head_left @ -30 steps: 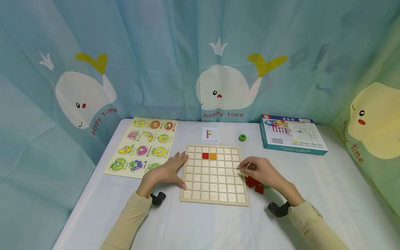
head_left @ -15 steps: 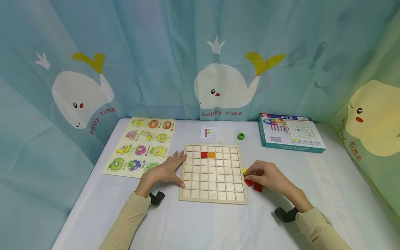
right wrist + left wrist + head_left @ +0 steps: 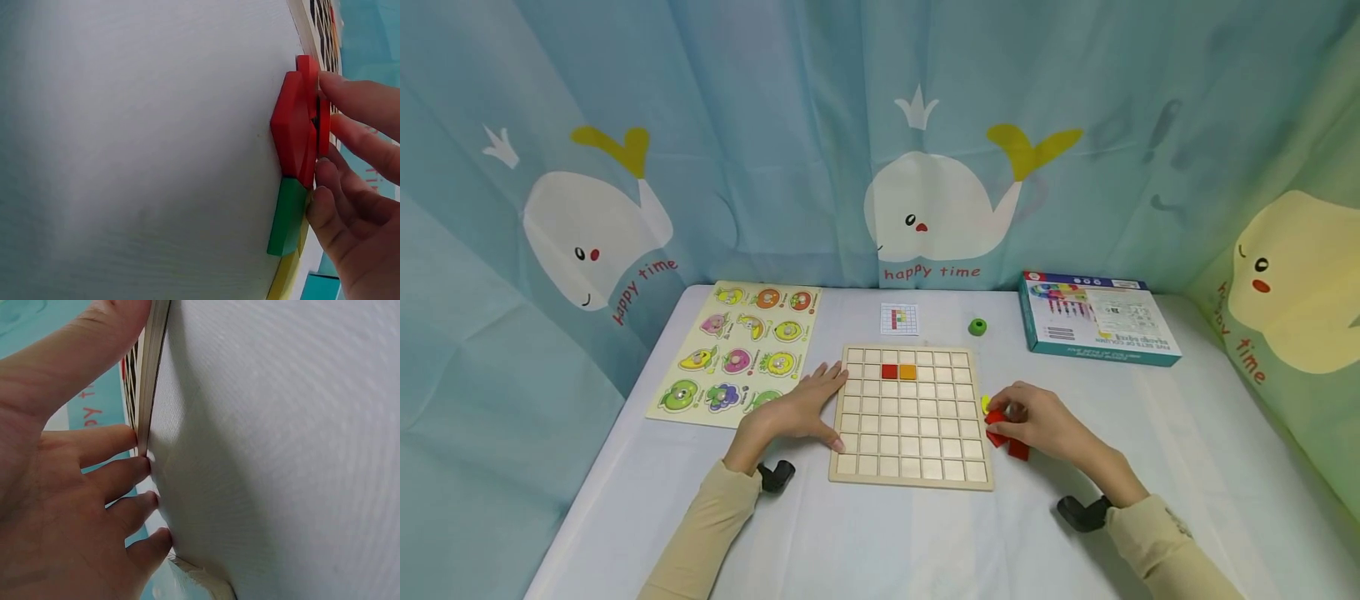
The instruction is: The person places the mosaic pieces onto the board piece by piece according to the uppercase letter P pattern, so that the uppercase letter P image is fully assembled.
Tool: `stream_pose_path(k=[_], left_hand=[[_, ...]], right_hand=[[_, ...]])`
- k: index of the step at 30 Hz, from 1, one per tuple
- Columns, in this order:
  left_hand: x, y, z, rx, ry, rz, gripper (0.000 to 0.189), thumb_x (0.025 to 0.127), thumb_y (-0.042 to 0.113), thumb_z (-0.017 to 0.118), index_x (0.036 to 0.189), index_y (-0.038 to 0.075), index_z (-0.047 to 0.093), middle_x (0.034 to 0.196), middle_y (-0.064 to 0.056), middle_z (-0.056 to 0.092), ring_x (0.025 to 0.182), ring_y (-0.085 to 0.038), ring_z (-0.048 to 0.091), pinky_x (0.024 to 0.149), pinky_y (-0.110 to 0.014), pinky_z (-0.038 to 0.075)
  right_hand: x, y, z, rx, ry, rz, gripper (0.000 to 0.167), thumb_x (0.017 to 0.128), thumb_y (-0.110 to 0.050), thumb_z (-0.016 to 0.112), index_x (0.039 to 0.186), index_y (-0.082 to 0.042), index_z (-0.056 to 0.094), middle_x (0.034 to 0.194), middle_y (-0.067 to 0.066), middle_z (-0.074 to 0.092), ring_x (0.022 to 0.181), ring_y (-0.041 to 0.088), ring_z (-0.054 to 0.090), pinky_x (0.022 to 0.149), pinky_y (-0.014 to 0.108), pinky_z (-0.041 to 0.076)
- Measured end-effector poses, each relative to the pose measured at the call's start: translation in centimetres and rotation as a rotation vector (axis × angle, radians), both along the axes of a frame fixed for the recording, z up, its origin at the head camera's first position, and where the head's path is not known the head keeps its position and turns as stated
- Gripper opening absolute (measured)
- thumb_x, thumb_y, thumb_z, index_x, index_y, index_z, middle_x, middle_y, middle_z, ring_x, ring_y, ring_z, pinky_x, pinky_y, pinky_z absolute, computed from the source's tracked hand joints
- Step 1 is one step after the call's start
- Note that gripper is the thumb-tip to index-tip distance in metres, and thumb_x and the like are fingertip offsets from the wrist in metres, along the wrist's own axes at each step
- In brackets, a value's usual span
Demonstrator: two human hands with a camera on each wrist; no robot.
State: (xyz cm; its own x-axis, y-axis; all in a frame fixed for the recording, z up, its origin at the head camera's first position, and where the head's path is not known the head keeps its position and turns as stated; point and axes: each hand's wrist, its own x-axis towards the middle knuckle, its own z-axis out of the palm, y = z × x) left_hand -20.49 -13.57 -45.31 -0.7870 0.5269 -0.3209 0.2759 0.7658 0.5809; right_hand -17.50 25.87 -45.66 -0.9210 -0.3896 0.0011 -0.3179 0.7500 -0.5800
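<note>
A wooden grid board (image 3: 912, 425) lies on the white table; a red square tile (image 3: 890, 372) and an orange tile (image 3: 907, 372) sit side by side in its second row. My left hand (image 3: 799, 412) rests along the board's left edge, fingers spread, thumb near the lower corner. Just off the right edge, my right hand (image 3: 1043, 422) pinches a red tile (image 3: 324, 128) over a small pile. In the right wrist view that pile shows more red tiles (image 3: 292, 125), a green tile (image 3: 287, 217) and a yellow tile (image 3: 284, 275). The hand partly hides it in the head view.
Behind the board lie a small card (image 3: 899, 319) with a coloured grid pattern and a green bead (image 3: 977, 327). A fruit puzzle board (image 3: 707, 392) is at the left, partly behind the left hand. A flat teal box (image 3: 1101, 321) lies at the back right, before the curtain (image 3: 760, 167).
My right hand has drawn back from the board's right edge to the tile pile, and a red tile now shows at its fingertips. The left hand stays at the board.
</note>
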Motion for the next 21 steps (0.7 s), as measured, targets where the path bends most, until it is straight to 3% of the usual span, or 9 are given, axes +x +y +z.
stream_pose_path(k=[9, 21], left_hand=[[-0.08, 0.04, 0.11, 0.001, 0.009, 0.005, 0.118, 0.075, 0.029, 0.092, 0.164, 0.002, 0.019, 0.174, -0.013, 0.006, 0.161, -0.035, -0.001, 0.130, -0.054, 0.007], [-0.12, -0.06, 0.08, 0.003, 0.005, -0.005, 0.118, 0.075, 0.030, 0.092, 0.164, 0.002, 0.019, 0.173, -0.014, 0.005, 0.160, -0.036, -0.001, 0.130, -0.055, 0.007]], right_hand=[[-0.14, 0.01, 0.38, 0.006, -0.097, -0.035, 0.028, 0.088, -0.016, 0.081, 0.111, -0.001, 0.072, 0.089, 0.000, 0.064, 0.080, 0.016, 0.054, 0.065, 0.022, 0.049], [-0.47, -0.21, 0.65, -0.037, -0.134, -0.037, 0.019, 0.096, -0.017, 0.073, 0.110, -0.004, 0.076, 0.098, 0.003, 0.074, 0.081, 0.015, 0.061, 0.068, 0.020, 0.055]])
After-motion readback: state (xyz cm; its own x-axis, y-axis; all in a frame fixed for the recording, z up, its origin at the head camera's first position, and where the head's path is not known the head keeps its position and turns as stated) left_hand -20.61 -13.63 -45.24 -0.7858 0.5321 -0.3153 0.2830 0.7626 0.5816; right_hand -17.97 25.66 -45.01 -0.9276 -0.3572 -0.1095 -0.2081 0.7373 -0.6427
